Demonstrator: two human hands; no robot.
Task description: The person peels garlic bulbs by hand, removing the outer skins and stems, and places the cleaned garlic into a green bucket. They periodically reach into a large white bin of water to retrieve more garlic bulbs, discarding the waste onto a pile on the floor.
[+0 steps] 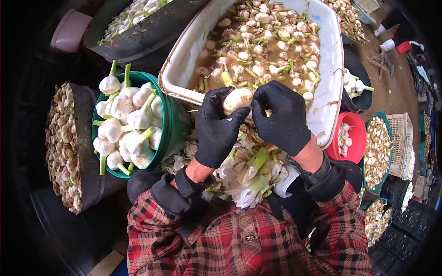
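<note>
In the head view, my left hand [216, 126], in a black glove, is closed round a garlic bulb [238, 100] with brownish outer skin. My right hand [282, 117], gloved the same way, has its fingers pinched together at the bulb's right side. Whether a bit of skin sits between those fingertips is hidden. Both hands are above the near edge of a white tub [184, 89] of brown water with many garlic bulbs in it. Below them, loose garlic skins and green leaf pieces [251, 172] are heaped over my lap.
Left of me stands a green bucket [172, 124] of clean white bulbs with stems. A dark container [92, 152] of unpeeled garlic is farther left. At right are a red bowl [357, 138] with small bulbs, a green basket [389, 152] of garlic and a cream crate [399, 138].
</note>
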